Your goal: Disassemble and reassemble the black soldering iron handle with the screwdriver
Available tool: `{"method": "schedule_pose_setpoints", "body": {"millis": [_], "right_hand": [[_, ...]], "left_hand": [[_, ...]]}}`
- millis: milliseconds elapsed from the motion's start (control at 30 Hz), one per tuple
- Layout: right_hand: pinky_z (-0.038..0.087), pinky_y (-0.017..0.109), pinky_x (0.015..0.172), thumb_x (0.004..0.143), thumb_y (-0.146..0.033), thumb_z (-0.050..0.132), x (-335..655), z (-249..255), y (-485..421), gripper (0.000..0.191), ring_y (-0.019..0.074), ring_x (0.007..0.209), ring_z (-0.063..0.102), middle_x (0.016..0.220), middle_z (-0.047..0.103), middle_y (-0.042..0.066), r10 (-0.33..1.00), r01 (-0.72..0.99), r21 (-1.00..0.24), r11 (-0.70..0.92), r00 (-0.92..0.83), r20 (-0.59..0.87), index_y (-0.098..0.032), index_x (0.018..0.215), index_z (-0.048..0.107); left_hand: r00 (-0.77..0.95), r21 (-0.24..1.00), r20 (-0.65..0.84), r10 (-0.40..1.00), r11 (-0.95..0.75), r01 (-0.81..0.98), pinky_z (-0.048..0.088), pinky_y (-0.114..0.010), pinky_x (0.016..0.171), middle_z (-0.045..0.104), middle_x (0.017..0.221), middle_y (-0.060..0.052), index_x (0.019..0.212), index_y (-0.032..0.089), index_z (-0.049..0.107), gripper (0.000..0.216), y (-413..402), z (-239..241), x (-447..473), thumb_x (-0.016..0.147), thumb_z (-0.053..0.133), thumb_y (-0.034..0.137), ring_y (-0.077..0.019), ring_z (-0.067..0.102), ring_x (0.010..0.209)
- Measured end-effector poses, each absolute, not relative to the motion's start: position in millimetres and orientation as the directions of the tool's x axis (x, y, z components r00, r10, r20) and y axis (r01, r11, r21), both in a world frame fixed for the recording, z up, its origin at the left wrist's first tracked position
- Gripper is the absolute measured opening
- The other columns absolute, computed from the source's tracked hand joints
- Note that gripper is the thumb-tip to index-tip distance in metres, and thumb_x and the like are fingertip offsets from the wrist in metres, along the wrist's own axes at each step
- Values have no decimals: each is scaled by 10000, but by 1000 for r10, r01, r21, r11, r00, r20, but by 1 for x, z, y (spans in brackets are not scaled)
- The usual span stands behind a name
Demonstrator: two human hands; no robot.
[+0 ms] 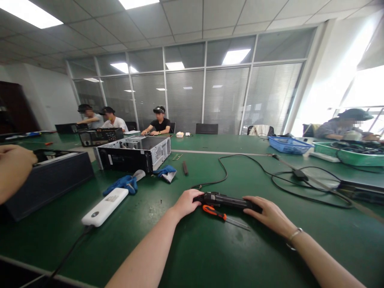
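Observation:
A long, narrow black device [228, 201] lies across the green table in front of me. My left hand [188, 205] is closed on its left end, thumb and fingers gripping it. At the other end, my right hand [271, 215] has its fingers and thumb around the right tip. What kind of device it is, I cannot make out. Just on the near side of it rests an orange-and-black screwdriver [215, 212], its metal shaft pointing right. A black cable [226, 172] runs from near the device's left end toward the back right.
A white power bank [105, 207] with a cable lies left, beside blue gloves [121, 185]. Behind stands an open computer case [129, 154]. A co-worker's hand [16, 168] is over a dark case [54, 176]. Blue [289, 146] and green baskets [357, 159] stand right.

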State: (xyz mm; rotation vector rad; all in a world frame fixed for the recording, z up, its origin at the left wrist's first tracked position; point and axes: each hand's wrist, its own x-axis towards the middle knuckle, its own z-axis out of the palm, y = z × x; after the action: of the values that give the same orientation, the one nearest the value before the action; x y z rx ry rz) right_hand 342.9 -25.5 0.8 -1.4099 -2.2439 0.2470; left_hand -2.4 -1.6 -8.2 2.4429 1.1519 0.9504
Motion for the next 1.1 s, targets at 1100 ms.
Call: {"method": "schedule_pose_setpoints", "body": {"millis": [1100], "right_hand": [[499, 336, 782, 694, -573, 598, 360, -10, -3, 477, 245, 884, 627, 997, 695, 49, 940, 791, -529, 307, -166, 298, -236, 1026, 666]], "left_hand": [[466, 277, 537, 703, -669, 689, 349, -404, 1053, 473, 1282, -84, 1271, 217, 414, 607, -28, 14, 8, 701, 570, 77, -242, 436, 1196]]}}
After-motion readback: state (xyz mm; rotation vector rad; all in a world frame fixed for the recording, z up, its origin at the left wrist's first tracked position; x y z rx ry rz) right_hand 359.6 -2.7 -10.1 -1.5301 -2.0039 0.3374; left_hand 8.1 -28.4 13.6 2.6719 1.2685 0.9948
